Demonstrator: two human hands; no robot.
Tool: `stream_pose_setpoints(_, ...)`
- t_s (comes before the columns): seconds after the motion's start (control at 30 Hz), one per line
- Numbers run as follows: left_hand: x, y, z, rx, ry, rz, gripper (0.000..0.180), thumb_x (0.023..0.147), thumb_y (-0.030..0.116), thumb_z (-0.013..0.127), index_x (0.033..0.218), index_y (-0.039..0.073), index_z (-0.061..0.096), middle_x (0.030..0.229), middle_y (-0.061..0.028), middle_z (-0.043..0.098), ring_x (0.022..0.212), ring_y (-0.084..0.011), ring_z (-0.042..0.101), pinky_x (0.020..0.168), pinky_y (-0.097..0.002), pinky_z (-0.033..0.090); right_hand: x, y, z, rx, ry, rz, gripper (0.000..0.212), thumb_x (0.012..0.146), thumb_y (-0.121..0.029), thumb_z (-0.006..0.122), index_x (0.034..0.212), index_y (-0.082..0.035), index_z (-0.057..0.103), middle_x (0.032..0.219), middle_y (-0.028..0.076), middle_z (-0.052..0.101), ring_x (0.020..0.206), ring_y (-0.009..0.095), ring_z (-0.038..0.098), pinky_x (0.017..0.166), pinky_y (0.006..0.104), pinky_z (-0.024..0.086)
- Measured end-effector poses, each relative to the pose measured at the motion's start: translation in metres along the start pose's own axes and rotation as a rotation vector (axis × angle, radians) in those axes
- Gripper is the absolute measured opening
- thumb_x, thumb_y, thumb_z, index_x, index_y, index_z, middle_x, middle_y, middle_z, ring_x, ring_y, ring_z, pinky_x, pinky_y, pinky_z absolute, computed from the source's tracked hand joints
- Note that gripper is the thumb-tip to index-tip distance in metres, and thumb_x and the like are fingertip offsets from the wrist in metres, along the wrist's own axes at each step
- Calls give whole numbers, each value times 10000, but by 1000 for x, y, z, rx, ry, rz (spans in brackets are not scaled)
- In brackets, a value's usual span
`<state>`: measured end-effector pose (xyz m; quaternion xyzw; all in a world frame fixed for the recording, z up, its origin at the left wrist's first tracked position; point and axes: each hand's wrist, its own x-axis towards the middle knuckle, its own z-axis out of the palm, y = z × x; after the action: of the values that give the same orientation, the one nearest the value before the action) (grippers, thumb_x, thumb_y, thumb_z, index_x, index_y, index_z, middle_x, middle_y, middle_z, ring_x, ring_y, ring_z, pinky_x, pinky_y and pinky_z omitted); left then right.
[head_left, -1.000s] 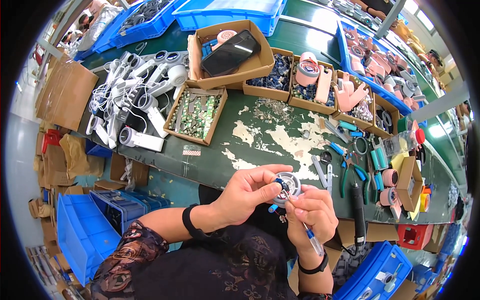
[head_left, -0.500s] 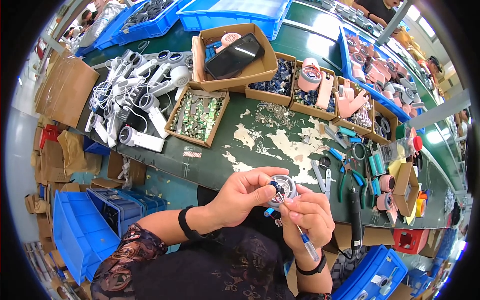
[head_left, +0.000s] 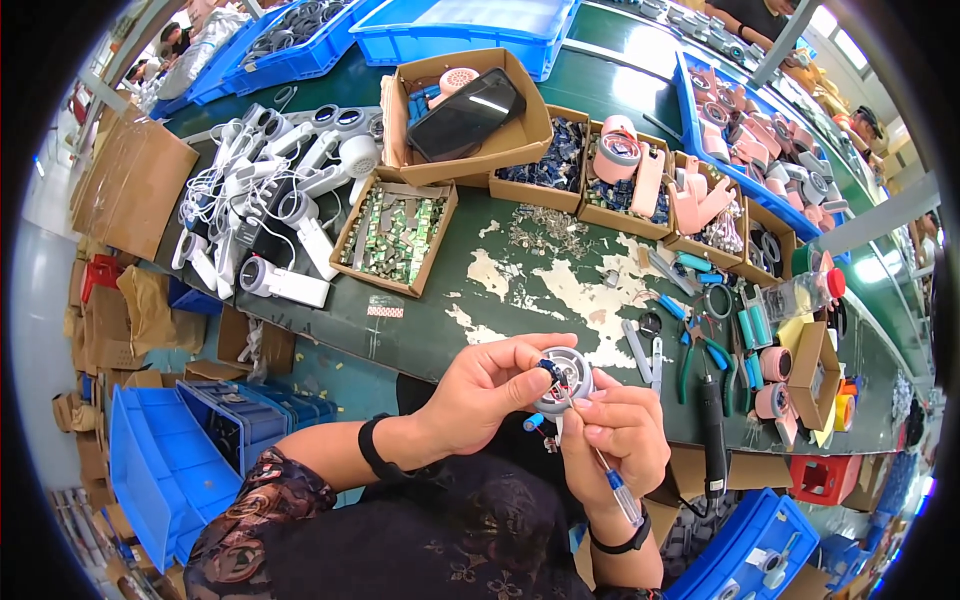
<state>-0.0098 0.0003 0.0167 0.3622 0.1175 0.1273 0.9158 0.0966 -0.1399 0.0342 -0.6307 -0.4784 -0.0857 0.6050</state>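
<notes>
My left hand [head_left: 478, 398] is closed, with thumb and forefinger pinching a small dark blue circuit board [head_left: 551, 371] at a round grey fan housing [head_left: 584, 378]. Thin red and white wires show inside the ring. My right hand [head_left: 622, 435] is wrapped round a screwdriver [head_left: 623, 497] with a clear and blue handle; its fingertips also touch the ring's lower right edge. The screwdriver's shaft is partly hidden by the fingers. Just below the housing hangs a small blue cylindrical cell [head_left: 534, 423].
Beyond my hands stand cardboard boxes with green boards [head_left: 395, 235], blue boards [head_left: 548, 165] and pink parts [head_left: 695, 205]. White handheld fans [head_left: 285, 280] lie at left. Green-handled pliers [head_left: 688, 365] and a black power screwdriver [head_left: 712, 440] are at right. A blue crate [head_left: 150, 470] stands lower left.
The fan housing has turned slightly, showing more of its inside and red wires. The screwdriver's handle has shifted a little down and right. Both hands keep their hold.
</notes>
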Motion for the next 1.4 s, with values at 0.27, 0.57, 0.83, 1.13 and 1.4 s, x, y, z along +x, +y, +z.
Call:
stream_pose_setpoints(0.27, -1, -2, -5, 117, -27, 44, 159, 1003, 166, 664, 993, 9, 650, 1503, -215, 471, 1181, -180, 606, 999, -355, 490, 1, -1, 0, -9, -16, 2, 364, 724, 48, 857, 784, -85, 523, 867, 79, 730, 822, 267, 692, 860, 473, 624)
stream_pose_setpoints(0.57, 1, -8, -10, 228, -36, 265, 119, 993, 140, 671, 1043, 34, 648, 1464, -249, 501, 1307, -286, 557, 1083, -415, 453, 3, -18, -10, 369, 81, 367, 265, 760, 91, 788, 967, -38, 684, 793, 59, 691, 719, 150, 619, 625, 251, 468)
stream_pose_setpoints(0.83, 8, -9, -26, 322, -183, 467, 160, 960, 91, 705, 1101, 30, 659, 1497, -247, 462, 1291, -288, 569, 1061, -399, 472, 15, -30, -9, 77, -164, 401, 321, 722, 32, 790, 1021, -85, 762, 708, 24, 627, 592, 189, 564, 561, 299, 414)
stream_pose_setpoints(1.13, 5, -18, -33, 376, -172, 644, 176, 900, 62, 763, 1067, 55, 709, 1484, -269, 479, 1362, -360, 521, 1085, -443, 467, 20, -32, -3, -247, -184, 122, 275, 695, -56, 857, 919, -122, 711, 737, -6, 602, 613, 193, 551, 583, 336, 366)
stream_pose_setpoints(1.4, 5, -20, -33, 353, -166, 702, 164, 872, 67, 788, 1027, 72, 731, 1472, -246, 500, 1413, -398, 463, 1103, -468, 460, 18, -31, 2, -207, -149, 111, 282, 673, -56, 861, 904, -126, 714, 720, -15, 585, 600, 190, 530, 581, 334, 355)
